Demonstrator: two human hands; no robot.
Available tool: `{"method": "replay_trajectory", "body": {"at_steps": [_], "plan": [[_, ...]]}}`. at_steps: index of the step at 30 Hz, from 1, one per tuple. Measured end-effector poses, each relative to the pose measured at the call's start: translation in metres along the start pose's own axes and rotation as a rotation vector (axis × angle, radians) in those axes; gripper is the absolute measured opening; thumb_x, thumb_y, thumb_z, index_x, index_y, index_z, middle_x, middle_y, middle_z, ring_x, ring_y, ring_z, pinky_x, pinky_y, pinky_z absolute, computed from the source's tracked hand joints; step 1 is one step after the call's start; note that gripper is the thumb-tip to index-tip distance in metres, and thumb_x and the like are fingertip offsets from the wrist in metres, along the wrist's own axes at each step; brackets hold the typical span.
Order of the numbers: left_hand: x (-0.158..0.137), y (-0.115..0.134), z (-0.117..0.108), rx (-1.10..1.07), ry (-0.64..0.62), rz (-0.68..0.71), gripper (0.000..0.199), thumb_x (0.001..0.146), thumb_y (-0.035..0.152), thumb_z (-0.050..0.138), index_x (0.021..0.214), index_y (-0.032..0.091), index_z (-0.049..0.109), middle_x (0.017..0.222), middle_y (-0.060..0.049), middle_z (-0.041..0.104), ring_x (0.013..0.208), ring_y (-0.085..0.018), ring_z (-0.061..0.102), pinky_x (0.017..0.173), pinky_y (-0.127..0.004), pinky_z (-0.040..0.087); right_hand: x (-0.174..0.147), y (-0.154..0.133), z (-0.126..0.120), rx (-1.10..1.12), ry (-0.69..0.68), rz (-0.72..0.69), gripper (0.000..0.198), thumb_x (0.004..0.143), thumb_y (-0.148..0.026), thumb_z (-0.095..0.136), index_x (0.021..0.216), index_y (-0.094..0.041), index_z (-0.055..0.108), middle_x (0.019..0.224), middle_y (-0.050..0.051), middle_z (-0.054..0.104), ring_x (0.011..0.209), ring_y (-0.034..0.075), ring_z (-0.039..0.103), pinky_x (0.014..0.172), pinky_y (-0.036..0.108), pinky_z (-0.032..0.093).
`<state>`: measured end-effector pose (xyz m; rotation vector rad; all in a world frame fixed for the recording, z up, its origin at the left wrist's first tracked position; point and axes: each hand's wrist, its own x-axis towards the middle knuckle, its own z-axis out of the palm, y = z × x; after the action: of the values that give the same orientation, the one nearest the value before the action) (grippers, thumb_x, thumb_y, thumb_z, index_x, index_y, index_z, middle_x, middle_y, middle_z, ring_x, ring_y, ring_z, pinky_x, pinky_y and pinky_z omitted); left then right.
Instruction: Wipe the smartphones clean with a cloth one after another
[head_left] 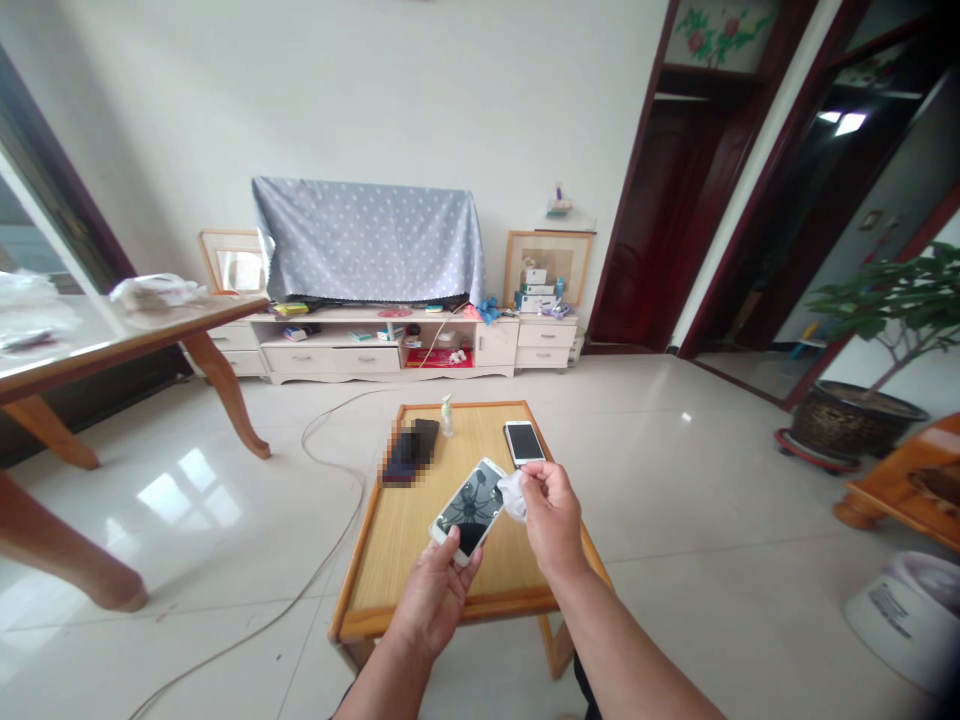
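A held white phone (471, 506) tilts screen-up beside a crumpled cloth (513, 497).

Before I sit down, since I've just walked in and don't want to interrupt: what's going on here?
Someone is handling a phone over a small wooden table. Their left hand holds the white phone by its near end, screen facing up, while their right hand pinches what looks like a pale cloth at its far right side. A second phone lies on the table beyond the right hand, and a small bottle stands near the far edge.
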<state>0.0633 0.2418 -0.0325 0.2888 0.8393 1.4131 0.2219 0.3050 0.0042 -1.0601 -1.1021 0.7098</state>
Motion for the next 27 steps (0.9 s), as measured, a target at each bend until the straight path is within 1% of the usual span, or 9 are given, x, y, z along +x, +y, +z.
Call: {"method": "replay_trajectory", "body": {"at_steps": [3, 5, 10, 13, 15, 18, 22, 24, 27], "plan": [[0.0, -0.003, 0.001, -0.002, 0.0, -0.012, 0.027, 0.086, 0.019, 0.073, 0.112, 0.02, 0.065, 0.126, -0.008, 0.071, 0.109, -0.021, 0.071, 0.085, -0.029, 0.063, -0.001, -0.007, 0.001, -0.092, 0.007, -0.076, 0.026, 0.092, -0.042, 0.061, 0.106, -0.021, 0.065, 0.095, 0.006, 0.07, 0.083, 0.019, 0.066, 0.078, 0.034, 0.053], [-0.001, -0.005, 0.002, 0.0, -0.009, -0.022, 0.027, 0.086, 0.019, 0.074, 0.112, 0.02, 0.065, 0.124, -0.008, 0.071, 0.108, -0.021, 0.071, 0.084, -0.029, 0.062, -0.003, -0.008, 0.004, -0.137, -0.028, -0.11, 0.025, 0.092, -0.041, 0.06, 0.106, -0.022, 0.065, 0.098, 0.006, 0.07, 0.088, 0.02, 0.066, 0.081, 0.034, 0.054], [-0.002, -0.008, 0.004, -0.014, -0.043, -0.067, 0.028, 0.086, 0.019, 0.074, 0.112, 0.02, 0.064, 0.119, -0.007, 0.073, 0.102, -0.019, 0.072, 0.081, -0.028, 0.063, -0.009, 0.002, 0.012, -0.201, -0.258, -0.114, 0.021, 0.092, -0.032, 0.057, 0.107, -0.022, 0.069, 0.109, 0.008, 0.069, 0.099, 0.022, 0.067, 0.088, 0.035, 0.055], [-0.002, -0.007, 0.005, -0.032, -0.016, -0.066, 0.025, 0.085, 0.016, 0.074, 0.108, 0.02, 0.065, 0.113, -0.004, 0.074, 0.097, -0.017, 0.072, 0.083, -0.028, 0.062, -0.01, 0.006, 0.012, -0.318, -0.3, -0.226, 0.025, 0.091, -0.023, 0.054, 0.11, -0.023, 0.07, 0.124, 0.01, 0.065, 0.115, 0.024, 0.062, 0.098, 0.039, 0.052], [-0.002, -0.005, 0.005, -0.037, -0.009, -0.066, 0.023, 0.085, 0.016, 0.074, 0.107, 0.02, 0.065, 0.112, -0.004, 0.074, 0.097, -0.016, 0.072, 0.084, -0.029, 0.062, -0.01, 0.005, 0.01, -0.427, -0.3, -0.306, 0.028, 0.091, -0.02, 0.054, 0.113, -0.024, 0.07, 0.128, 0.01, 0.063, 0.121, 0.025, 0.058, 0.104, 0.042, 0.048], [-0.003, -0.004, 0.005, -0.049, -0.006, -0.069, 0.024, 0.085, 0.017, 0.074, 0.108, 0.019, 0.064, 0.114, -0.005, 0.074, 0.097, -0.017, 0.072, 0.083, -0.03, 0.062, -0.013, 0.001, 0.009, -0.568, -0.295, -0.369, 0.027, 0.093, -0.023, 0.053, 0.114, -0.025, 0.071, 0.119, 0.01, 0.065, 0.116, 0.026, 0.058, 0.101, 0.042, 0.048], [-0.001, -0.004, 0.001, -0.073, -0.009, -0.041, 0.024, 0.085, 0.016, 0.073, 0.108, 0.018, 0.065, 0.117, -0.007, 0.073, 0.1, -0.017, 0.071, 0.085, -0.03, 0.062, -0.025, -0.004, 0.013, -0.606, -0.363, -0.329, 0.026, 0.097, -0.032, 0.051, 0.117, -0.026, 0.068, 0.107, 0.008, 0.065, 0.093, 0.023, 0.063, 0.081, 0.034, 0.051], [0.0, -0.004, -0.004, -0.069, 0.006, -0.009, 0.023, 0.085, 0.016, 0.074, 0.107, 0.018, 0.066, 0.117, -0.007, 0.072, 0.1, -0.017, 0.071, 0.086, -0.03, 0.062, -0.027, -0.004, 0.014, -0.586, -0.399, -0.288, 0.022, 0.097, -0.035, 0.052, 0.11, -0.025, 0.068, 0.103, 0.007, 0.065, 0.086, 0.02, 0.063, 0.075, 0.031, 0.05], [0.003, -0.002, -0.013, -0.04, 0.061, 0.046, 0.025, 0.085, 0.019, 0.074, 0.108, 0.018, 0.066, 0.12, -0.008, 0.071, 0.101, -0.018, 0.071, 0.086, -0.031, 0.063, -0.023, -0.002, 0.007, -0.632, -0.4, -0.199, 0.018, 0.096, -0.035, 0.052, 0.089, -0.024, 0.064, 0.089, 0.003, 0.066, 0.078, 0.018, 0.062, 0.069, 0.028, 0.045]]}}
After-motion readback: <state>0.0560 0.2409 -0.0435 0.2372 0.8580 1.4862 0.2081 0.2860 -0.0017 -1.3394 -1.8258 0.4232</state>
